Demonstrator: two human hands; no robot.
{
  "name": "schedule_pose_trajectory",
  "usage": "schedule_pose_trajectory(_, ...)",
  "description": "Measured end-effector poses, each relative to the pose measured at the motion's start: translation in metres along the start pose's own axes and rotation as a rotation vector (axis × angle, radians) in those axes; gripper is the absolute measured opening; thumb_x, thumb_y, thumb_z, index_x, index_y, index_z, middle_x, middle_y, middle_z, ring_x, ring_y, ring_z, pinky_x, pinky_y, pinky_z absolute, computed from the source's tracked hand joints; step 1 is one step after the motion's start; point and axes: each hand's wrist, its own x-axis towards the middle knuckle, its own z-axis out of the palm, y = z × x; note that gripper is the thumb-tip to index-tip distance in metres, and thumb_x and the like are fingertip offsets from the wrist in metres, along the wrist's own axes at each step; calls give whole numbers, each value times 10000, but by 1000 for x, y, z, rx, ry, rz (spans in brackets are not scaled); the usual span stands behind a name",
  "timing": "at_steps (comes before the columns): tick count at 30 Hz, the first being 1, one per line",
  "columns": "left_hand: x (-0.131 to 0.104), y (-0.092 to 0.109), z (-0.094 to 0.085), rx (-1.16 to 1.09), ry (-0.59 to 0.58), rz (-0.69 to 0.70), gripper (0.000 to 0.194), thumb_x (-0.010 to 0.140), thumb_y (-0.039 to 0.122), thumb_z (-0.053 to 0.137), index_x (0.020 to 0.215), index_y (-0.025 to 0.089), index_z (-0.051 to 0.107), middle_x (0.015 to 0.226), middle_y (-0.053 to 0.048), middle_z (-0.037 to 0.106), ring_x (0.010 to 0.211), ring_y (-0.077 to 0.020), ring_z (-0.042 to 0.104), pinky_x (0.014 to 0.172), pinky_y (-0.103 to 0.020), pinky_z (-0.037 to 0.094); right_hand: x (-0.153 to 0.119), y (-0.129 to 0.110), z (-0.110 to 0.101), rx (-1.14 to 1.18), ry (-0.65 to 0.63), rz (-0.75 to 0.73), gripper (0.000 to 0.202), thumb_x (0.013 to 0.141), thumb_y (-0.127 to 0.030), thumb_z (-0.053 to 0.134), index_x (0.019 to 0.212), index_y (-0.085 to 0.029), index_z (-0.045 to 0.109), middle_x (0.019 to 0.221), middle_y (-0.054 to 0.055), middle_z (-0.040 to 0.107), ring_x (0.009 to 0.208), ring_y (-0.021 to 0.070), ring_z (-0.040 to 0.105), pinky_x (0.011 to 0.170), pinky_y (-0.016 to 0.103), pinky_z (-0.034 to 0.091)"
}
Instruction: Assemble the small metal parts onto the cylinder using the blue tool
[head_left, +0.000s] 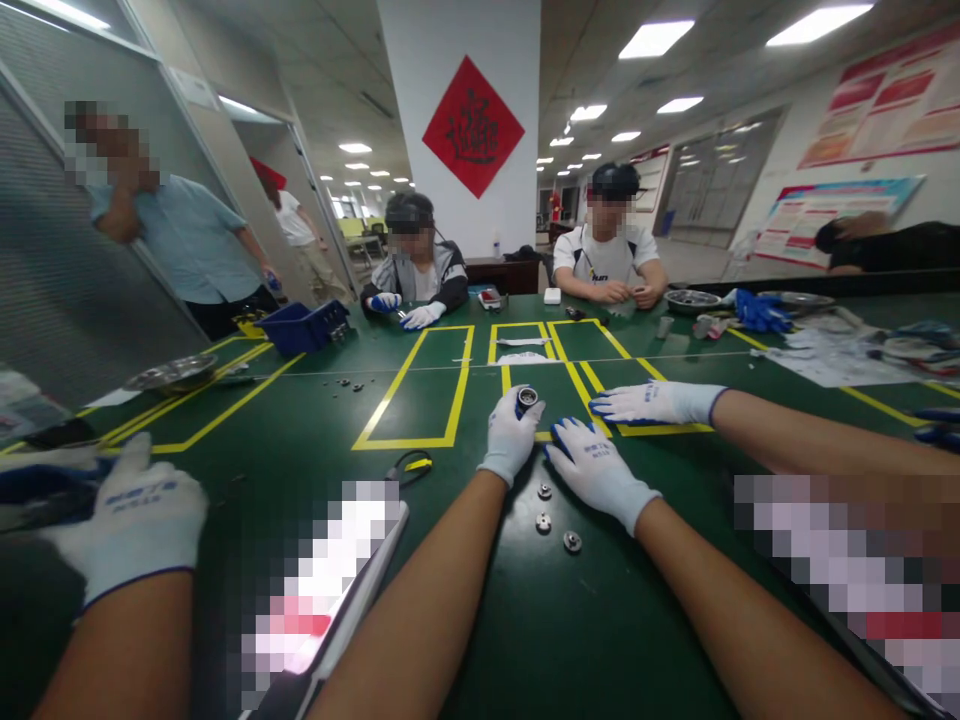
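Black cylindrical part (528, 398): held above or on the green tabletop (585, 640), round open end showing; serves as landmark for the places below.
Left gloved hand (511, 436): wrapped round the cylindrical part from its left and near side; fingers curl against the outer wall, thumb contact cannot be told.
Right gloved hand (600, 472): palm down, just right of and nearer than the cylindrical part; fingers extended, slightly apart, pinching nothing visible.
Handling: presumably rigid and light enough for one hand; the smooth wall may slip, though the gloves' blue coating should add grip. Fragility cannot be told.
Grip point: best taken round the outer wall, fingertips clear of the open end.
Metal discs (572, 542): three, lying apart, nearer the wearer than the cylindrical part.
Cable with yellow tag (417, 463): left of the cylindrical part, slightly nearer.
Co-worker's gloved hand (649, 402): right of the cylindrical part, laid flat, fingers extended.
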Motion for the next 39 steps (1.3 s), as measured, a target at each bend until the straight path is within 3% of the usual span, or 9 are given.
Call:
schedule_pose_trajectory(5, -4, 5, 1, -15, -92, 43, 358, 890, 393, 685, 1191, 203, 645, 1122, -62, 746, 1055, -200, 687, 984, -324, 510, -1, -1, -2, -57, -34, -28, 454, 975, -421, 505, 1315, -152, 643, 1448, 190, 581, 1396, 336, 491, 1179, 564, 326)
schedule_pose_trajectory(9, -4, 3, 2, 11, -99, 30, 378, 831, 419, 747, 1119, 191, 655, 1072, -61, 751, 1013, -217, 689, 947, -337, 521, -1, -1, -1, -6, 35, -35, 429, 970, -377, 508, 1294, -133, 650, 1380, 193, 631, 1333, 324, 548, 1164, 536, 365)
schedule_pose_trajectory(13, -3, 4, 2, 50, -99, 22, 328, 869, 440, 697, 1077, 189, 654, 1030, -61, 745, 981, -214, 686, 927, -347, 523, 0, 0, -3, 92, 136, -18, 423, 950, -342, 519, 1294, -123, 632, 1311, 175, 665, 1240, 297, 606, 1101, 468, 448)
schedule_pose_trajectory(22, -2, 2, -2, -4, -180, 111, 309, 849, 370, 720, 1093, 191, 653, 1062, -46, 732, 994, -190, 679, 936, -313, 523, 1, -3, -20, 115, 298, 86, 217, 920, -373, 564, 935, -200, 694, 932, 89, 730, 882, 254, 674, 839, 377, 522)
schedule_pose_trajectory(27, -4, 5, -2, 37, -241, 169, 307, 858, 302, 704, 1144, 206, 650, 1096, -34, 735, 1029, -192, 677, 970, -317, 522, -2, -10, -27, 163, 392, 47, 274, 970, -379, 510, 997, -215, 727, 984, 89, 760, 930, 248, 699, 890, 363, 524)
schedule_pose_trajectory(33, -5, 4, 4, 123, -255, 301, 341, 840, 186, 666, 1180, 206, 666, 1200, -70, 684, 1128, -222, 639, 1035, -355, 505, -4, -16, -26, 196, 354, 9, 302, 994, -346, 478, 1069, -226, 745, 1049, 75, 773, 962, 233, 716, 925, 345, 531)
schedule_pose_trajectory(39, -8, 4, 6, 206, -313, 351, 358, 872, 205, 622, 1227, 237, 662, 1193, -64, 649, 1089, -212, 639, 1011, -350, 523, -3, -13, -23, 215, 314, 24, 318, 989, -332, 472, 1125, -222, 737, 1104, 81, 771, 1008, 242, 714, 946, 359, 530)
